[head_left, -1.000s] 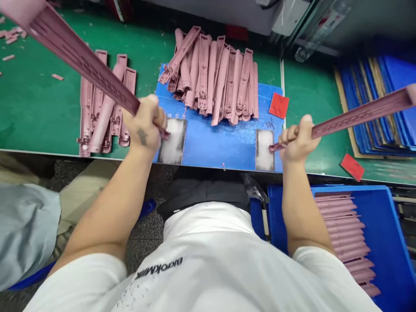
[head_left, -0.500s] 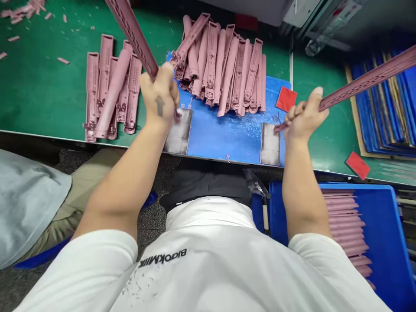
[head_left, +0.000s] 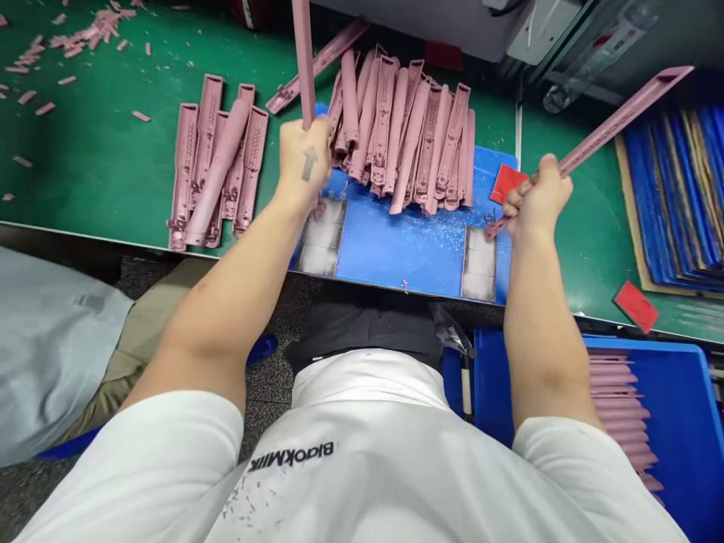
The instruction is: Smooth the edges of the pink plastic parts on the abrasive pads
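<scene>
So from where I'm standing, the left hand (head_left: 305, 162) is wrapped in a fist around a long pink strip (head_left: 302, 60) that sticks up and away to the far side. The right hand (head_left: 541, 197) has its fingers curled tight around another pink strip (head_left: 627, 117), this one slanting up to the far right. Both lower ends poke out below the fists, over the left grey patch (head_left: 322, 241) and right grey patch (head_left: 480, 260) on the blue mat (head_left: 401, 256). Can't tell if either end touches. Between the hands, on the far part of the mat, there's a big messy pink pile (head_left: 396, 136), and a smaller pink bunch (head_left: 218, 166) sits left on the green table (head_left: 113, 173). Pink scraps (head_left: 90, 34) are scattered far left. A red square (head_left: 507, 182) lies just beside the right hand. Near right, a blue bin (head_left: 679, 422) holds more pink pieces (head_left: 622, 422) in a row.
</scene>
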Demonstrator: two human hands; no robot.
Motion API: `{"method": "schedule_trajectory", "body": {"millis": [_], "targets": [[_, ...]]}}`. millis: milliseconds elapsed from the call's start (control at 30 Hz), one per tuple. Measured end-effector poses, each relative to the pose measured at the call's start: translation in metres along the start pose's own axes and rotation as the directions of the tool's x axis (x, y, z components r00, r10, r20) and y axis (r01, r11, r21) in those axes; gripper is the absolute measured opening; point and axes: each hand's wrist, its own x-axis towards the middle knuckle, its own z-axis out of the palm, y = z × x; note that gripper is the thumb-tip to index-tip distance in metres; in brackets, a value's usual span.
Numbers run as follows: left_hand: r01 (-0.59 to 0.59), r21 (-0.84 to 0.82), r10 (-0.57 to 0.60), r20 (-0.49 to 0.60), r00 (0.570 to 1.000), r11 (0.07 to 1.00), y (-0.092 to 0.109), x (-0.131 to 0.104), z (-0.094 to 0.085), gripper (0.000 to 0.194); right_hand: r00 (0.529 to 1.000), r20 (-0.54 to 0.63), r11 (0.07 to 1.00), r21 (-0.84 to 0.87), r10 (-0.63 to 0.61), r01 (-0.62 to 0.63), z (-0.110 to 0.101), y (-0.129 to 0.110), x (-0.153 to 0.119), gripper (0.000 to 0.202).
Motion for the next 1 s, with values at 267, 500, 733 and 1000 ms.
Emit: {"method": "schedule_trajectory", "body": {"millis": [267,500,733,1000], "targets": [[0.049,0.130,-0.057,0.063,0.996,0.990,-0.001,0.002,0.007,0.061,0.991,0.062,0.990,-0.074,0.122,-0.117,0.011,-0.011,-0.008,0.061],[-0.051,0.073,0.044,0.083,0.996,0.996,0.016,-0.011,0.008,0.076,0.996,0.059,0.997,0.015,0.071,-0.072,0.015,-0.020,-0.012,0.062],[-0.236,0.038,0.229,0.135,0.964,0.971,0.036,-0.077,-0.016,0.075,0.851,-0.069,0.842,0.121,-0.521,0.525,-0.014,0.005,-0.068,0.078],[-0.212,-0.043,0.211,-0.011,0.977,0.976,0.036,-0.087,-0.018,0.076,0.900,-0.058,0.892,0.119,-0.432,0.436,-0.023,-0.002,-0.108,0.077]]}}
